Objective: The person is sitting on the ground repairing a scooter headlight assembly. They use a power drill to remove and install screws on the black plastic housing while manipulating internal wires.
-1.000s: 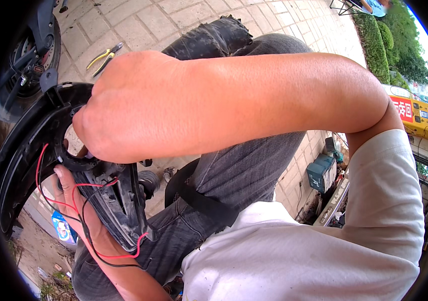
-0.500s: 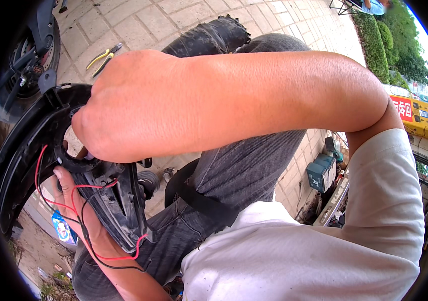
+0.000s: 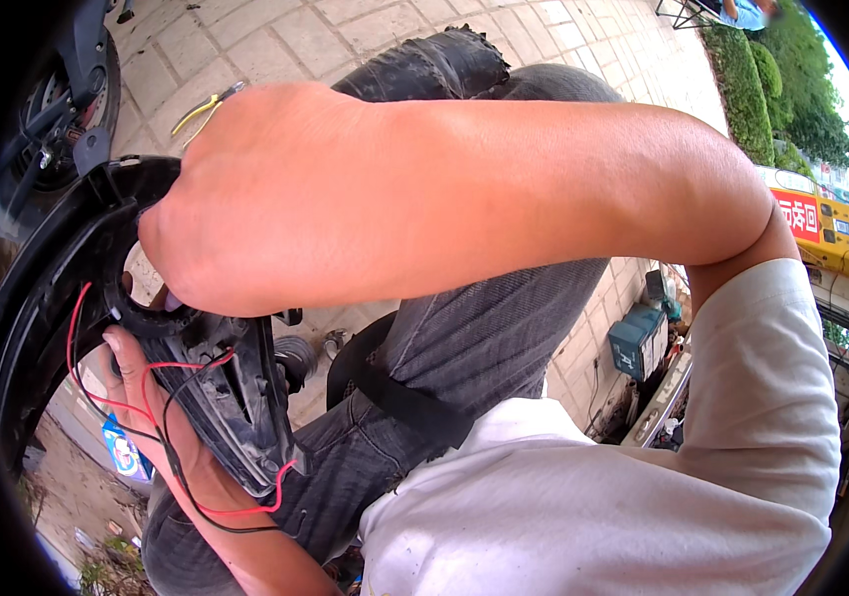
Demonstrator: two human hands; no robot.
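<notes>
I'm watching black plastic part [image 3: 211,407], left of frame; left hand [image 3: 134,382] supporting it, thumb resting against edge. Remaining fingers hiding, right hand's [image 3: 226,209] too—cannot tell grip. Loose wires [image 3: 245,512] crossing left forearm—could be snagging if part twists.

A dusty, arched black plastic panel [image 3: 98,260] with a round opening is slanting toward its tapered end; thin red and black insulated wires [image 3: 174,366] are looping loosely across and beside the panel's tapered end.
</notes>
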